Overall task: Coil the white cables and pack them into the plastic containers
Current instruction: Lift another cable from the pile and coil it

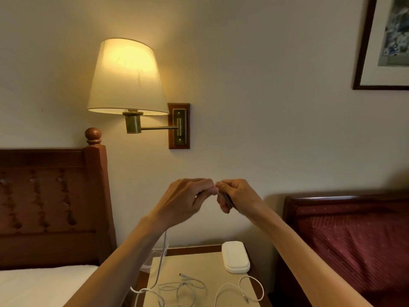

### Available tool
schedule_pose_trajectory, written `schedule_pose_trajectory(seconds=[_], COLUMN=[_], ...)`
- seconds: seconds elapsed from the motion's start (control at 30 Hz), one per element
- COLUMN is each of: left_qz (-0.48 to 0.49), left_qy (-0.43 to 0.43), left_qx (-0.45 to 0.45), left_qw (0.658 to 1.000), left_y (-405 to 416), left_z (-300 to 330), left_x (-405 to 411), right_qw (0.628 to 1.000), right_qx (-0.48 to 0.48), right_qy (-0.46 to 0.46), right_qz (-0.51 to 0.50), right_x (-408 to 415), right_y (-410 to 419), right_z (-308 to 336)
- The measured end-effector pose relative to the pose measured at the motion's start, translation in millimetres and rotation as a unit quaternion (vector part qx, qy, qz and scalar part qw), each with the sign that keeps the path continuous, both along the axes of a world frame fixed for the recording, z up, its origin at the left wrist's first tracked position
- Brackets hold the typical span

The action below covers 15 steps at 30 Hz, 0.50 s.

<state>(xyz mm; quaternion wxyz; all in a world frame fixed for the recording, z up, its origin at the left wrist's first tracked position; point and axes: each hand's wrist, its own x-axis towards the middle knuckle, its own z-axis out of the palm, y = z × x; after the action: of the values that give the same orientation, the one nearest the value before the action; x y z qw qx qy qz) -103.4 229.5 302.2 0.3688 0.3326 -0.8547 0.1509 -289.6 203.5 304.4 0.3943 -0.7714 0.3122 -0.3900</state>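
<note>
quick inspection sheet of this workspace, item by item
surface: nightstand, pale top, between two beds
job's things: white case shut at the back right; clear container at the back left, partly hidden by the arm
clutter: nothing seen
grippers: left hand and right hand raised, fingertips meeting, pinching a cable that hangs to the nightstand
cables: two loose cables, tangled one centre, looped one right
surroundings: lit wall lamp, headboards, framed picture
</note>
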Motion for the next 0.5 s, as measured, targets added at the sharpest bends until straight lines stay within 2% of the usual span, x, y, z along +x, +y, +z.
schedule_pose_trajectory(seconds=[0.1,0.2,0.3,0.4,0.5], left_qz=[0.003,-0.004,-0.038,-0.099,-0.143], left_qy=[0.048,0.141,0.221,0.247,0.274], left_qx=[-0.022,0.014,0.138,0.3,0.373], left_qw=[0.999,0.99,0.965,0.916,0.875], left_y=[-12.6,-17.0,-13.8,-8.1,-9.2], left_z=[-5.7,-11.3,-9.8,-6.9,-4.0], left_x=[0.5,-3.7,-15.7,-21.9,-19.2], right_qw=[0.998,0.992,0.98,0.953,0.915], right_qx=[0.046,0.093,0.152,0.218,0.281], right_qy=[-0.007,-0.017,-0.059,-0.13,-0.198], right_qz=[0.048,0.079,0.116,0.168,0.211], right_x=[-0.7,-4.7,-10.9,-17.8,-21.0], right_y=[2.5,4.6,2.6,0.4,0.1], right_z=[3.4,6.8,7.5,6.1,1.0])
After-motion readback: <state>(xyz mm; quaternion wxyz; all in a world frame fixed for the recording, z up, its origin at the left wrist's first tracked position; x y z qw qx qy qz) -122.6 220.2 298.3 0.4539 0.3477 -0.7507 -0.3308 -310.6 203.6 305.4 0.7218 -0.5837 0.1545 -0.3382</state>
